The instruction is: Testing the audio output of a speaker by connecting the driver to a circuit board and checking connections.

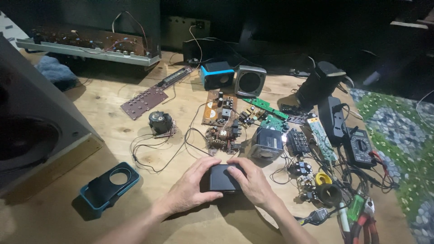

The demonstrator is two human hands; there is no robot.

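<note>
At nine o'clock a big grey speaker cabinet point(31, 131) leans in from the edge of the wooden worktop point(104, 104); at eleven o'clock, far back, an open metal chassis point(90, 45) with loose wires stands on it; at seven o'clock a teal and black case with a round hole point(110, 185) lies flat, well apart from the hands; above it, toward ten o'clock, a brown button board point(143, 102) lies near a small black motor-like part point(160, 123) whose thin wires trail toward the middle; at six o'clock the left hand point(190, 187) and the right hand point(253, 180) grip a small black box point(222, 177) between them, fingers curled over its top and both sides, the box resting on the worktop; just above it lies a brown circuit board point(219, 108) with a smaller tangle of parts below; at twelve o'clock a blue and black cube speaker point(217, 75) stands just beside a grey cube speaker point(249, 81); toward two o'clock a green circuit board point(264, 105) lies near a tall black speaker point(320, 83); at three o'clock a black multimeter point(359, 148) sits among cables; at five o'clock a yellow roll of tape point(322, 178) and red-handled pliers point(364, 226) lie at the worktop's edge, beside a rug with a pebble pattern point(398, 131).
</note>
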